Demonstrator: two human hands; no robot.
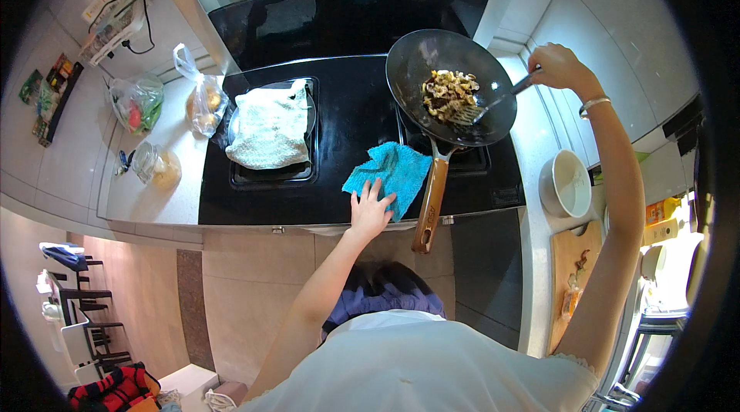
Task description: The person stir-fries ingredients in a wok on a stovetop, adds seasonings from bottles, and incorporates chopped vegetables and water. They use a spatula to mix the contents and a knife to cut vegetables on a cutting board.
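Observation:
My right hand (pixel 559 68) grips the handle of a slotted metal spatula (pixel 491 104), whose head lies in chopped, browned food (pixel 448 91) in a dark wok (pixel 413 74). The wok sits on the right burner, its wooden handle (pixel 435 198) pointing towards me. My left hand (pixel 370 212) rests with fingers spread on the near edge of a blue cloth (pixel 393 172), just left of that handle; whether the fingers pinch the cloth, I cannot tell. A pale, damp-looking towel (pixel 272 126) covers something on the left burner.
Left of the black cooktop (pixel 341 105) stand a glass jar (pixel 156 166) and plastic bags of food (pixel 205 103), (pixel 137 105) on the counter. To the right are a white bowl (pixel 565 183) and a wooden cutting board (pixel 569 273) with scraps and a small packet.

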